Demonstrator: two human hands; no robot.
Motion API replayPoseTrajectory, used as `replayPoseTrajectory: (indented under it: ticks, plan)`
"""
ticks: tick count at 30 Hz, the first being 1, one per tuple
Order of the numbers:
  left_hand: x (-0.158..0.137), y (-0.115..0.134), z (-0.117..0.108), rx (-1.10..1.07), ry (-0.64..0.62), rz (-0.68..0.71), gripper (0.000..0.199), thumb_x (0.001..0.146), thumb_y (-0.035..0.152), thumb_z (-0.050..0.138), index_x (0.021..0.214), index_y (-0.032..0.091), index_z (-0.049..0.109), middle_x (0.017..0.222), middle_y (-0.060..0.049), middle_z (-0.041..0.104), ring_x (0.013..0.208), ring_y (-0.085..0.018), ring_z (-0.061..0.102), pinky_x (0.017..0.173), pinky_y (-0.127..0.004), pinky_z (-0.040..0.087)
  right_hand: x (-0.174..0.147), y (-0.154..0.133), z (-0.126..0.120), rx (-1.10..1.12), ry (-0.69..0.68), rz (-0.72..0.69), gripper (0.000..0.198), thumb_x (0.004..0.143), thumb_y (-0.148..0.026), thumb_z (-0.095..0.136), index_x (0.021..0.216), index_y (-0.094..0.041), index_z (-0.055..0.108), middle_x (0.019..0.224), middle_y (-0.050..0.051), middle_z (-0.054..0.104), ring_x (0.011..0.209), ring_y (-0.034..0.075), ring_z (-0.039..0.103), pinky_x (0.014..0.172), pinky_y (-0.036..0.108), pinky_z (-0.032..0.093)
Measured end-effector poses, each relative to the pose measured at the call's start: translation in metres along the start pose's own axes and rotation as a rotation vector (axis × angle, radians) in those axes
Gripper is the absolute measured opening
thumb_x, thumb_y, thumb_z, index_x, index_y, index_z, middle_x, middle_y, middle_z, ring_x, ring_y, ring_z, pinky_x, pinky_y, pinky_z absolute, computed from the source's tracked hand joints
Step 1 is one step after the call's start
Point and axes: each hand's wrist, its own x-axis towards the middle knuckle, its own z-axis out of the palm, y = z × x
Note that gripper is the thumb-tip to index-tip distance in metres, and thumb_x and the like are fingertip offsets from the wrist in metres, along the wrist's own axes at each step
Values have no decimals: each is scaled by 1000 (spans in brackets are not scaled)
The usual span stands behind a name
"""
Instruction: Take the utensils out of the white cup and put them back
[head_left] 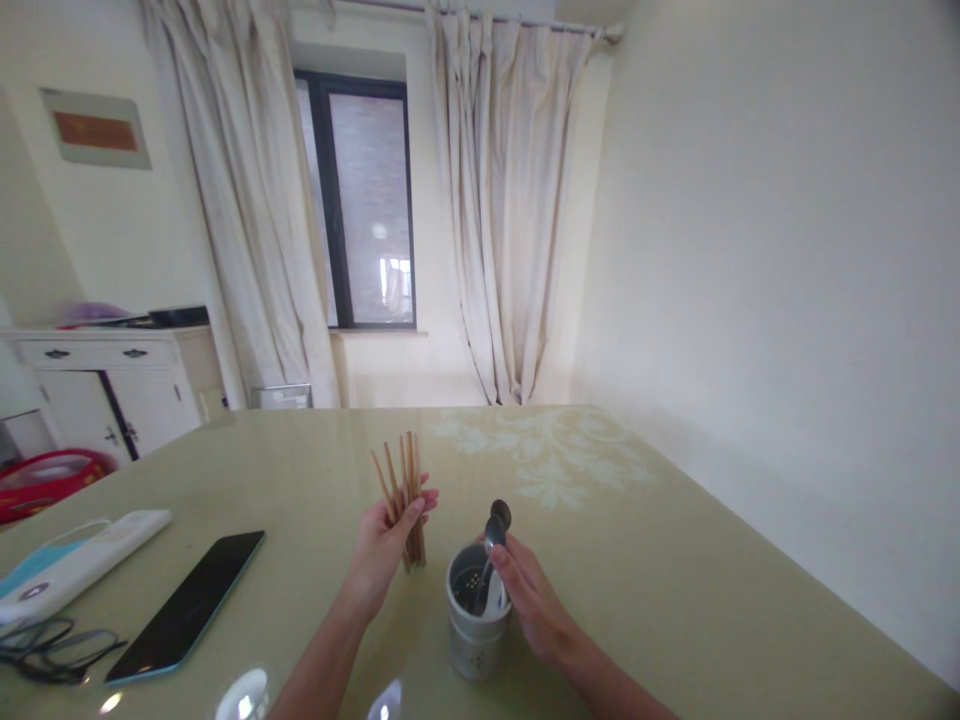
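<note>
A bundle of several wooden chopsticks [409, 470] stands nearly upright in my left hand [382, 545], which is closed around the middle of it just above the table. To the right, a pale cylindrical utensil holder [478, 635] with small holes in its base is upright on the table. Two metal spoons [495, 532] rise out of it, bowls up. My right hand [529, 590] is at the holder's right rim, thumb and fingers pinching the spoons just below their bowls. Something white [496, 595] also leans inside the holder, its kind unclear.
On the left of the glossy green table [315, 480] lie a dark tablet-like device [191, 605], a long white device [90, 565] and tangled black glasses or cord [56, 645]. Two shiny white pieces [244, 695] sit at the near edge. A wall [787, 300] borders the right side.
</note>
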Motion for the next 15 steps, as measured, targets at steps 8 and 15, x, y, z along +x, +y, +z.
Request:
replayPoseTrajectory:
  ticks: [8, 15]
  plan:
    - [2, -3, -2, -10, -16, -27, 73, 63, 65, 91, 117, 17, 78, 123, -18, 81, 114, -33, 77, 97, -45, 62, -2, 4, -1, 4, 29, 50, 69, 98, -81, 43, 112, -20, 73, 112, 12, 72, 110, 31, 63, 101, 43, 48]
    - [3, -7, -3, 21, -50, -14, 71, 67, 65, 89, 119, 18, 77, 115, -16, 83, 110, -31, 78, 94, -42, 61, -2, 2, -2, 4, 21, 43, 74, 96, -84, 42, 113, -19, 74, 109, 12, 73, 107, 32, 64, 98, 43, 50]
